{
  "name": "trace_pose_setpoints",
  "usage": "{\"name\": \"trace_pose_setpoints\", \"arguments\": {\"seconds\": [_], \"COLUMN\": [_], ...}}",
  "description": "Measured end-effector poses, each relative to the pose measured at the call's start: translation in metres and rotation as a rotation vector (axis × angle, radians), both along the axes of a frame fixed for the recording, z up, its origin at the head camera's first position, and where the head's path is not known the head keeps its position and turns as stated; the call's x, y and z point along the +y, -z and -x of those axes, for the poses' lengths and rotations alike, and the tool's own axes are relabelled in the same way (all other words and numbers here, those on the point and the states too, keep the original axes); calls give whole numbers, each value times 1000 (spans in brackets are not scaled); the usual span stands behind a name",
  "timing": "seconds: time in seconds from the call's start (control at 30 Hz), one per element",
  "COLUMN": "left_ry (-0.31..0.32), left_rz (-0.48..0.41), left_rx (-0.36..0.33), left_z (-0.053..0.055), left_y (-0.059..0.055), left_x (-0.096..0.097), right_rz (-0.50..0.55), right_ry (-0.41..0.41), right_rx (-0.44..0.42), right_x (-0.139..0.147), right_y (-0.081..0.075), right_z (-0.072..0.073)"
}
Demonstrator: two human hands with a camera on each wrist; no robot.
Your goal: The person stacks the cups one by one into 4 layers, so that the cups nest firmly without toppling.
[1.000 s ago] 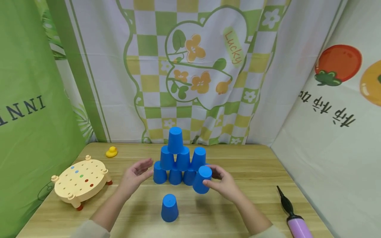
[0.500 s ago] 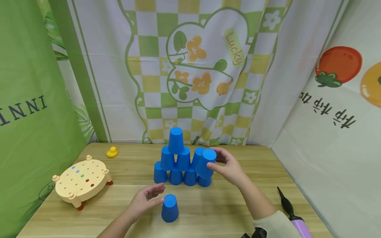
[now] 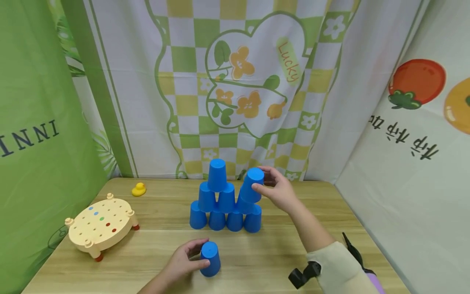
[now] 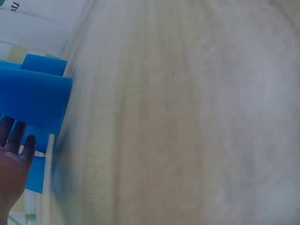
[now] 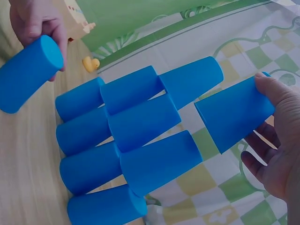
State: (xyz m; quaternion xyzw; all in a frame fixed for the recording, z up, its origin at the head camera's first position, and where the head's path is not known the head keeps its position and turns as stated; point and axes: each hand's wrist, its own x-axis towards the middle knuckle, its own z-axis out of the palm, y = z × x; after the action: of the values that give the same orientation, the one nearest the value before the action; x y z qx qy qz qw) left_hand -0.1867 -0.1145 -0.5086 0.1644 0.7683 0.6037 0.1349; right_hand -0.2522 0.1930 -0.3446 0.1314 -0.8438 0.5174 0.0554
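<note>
In the head view my right hand (image 3: 277, 190) grips a blue cup (image 3: 252, 185) between thumb and fingers. This cup is slightly tilted and raised in front of the stack's right side. In the right wrist view the held cup (image 5: 236, 112) hangs apart from the stacked cups. Upside-down blue cups form the stack: several in the bottom row (image 3: 217, 221), three in the middle row (image 3: 226, 198), one top cup (image 3: 217, 175) on the left. Nearer me, my left hand (image 3: 185, 261) holds a separate blue cup (image 3: 210, 259), thumb in front and fingers behind.
On the left of the wooden table (image 3: 161, 237) stands a cream pegboard stool (image 3: 100, 224) with short legs. A yellow rubber duck (image 3: 138, 189) sits behind it. At the right lies a pump (image 3: 372, 279) with a black nozzle, partly covered by my sleeve (image 3: 338, 265).
My right hand has lifted its cup from low in front of the stack to above the middle row. My left hand has come down and forward to the near cup and taken hold of it.
</note>
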Motion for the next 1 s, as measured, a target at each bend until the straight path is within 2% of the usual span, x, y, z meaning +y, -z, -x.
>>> {"name": "trace_pose_setpoints", "arguments": {"seconds": [0.2,0.47,1.0], "left_ry": [-45,-73,-69], "left_rz": [-24,-42,-47], "left_rx": [-42,-67,-59], "left_z": [-3,-6,-4], "left_y": [7,11,12], "left_x": [3,5,4], "right_rz": [-5,13,-8], "right_ry": [20,15,34], "right_rx": [-45,-77,-80], "right_x": [-4,-15,-23], "right_y": [-2,1,7], "right_z": [15,32,47]}}
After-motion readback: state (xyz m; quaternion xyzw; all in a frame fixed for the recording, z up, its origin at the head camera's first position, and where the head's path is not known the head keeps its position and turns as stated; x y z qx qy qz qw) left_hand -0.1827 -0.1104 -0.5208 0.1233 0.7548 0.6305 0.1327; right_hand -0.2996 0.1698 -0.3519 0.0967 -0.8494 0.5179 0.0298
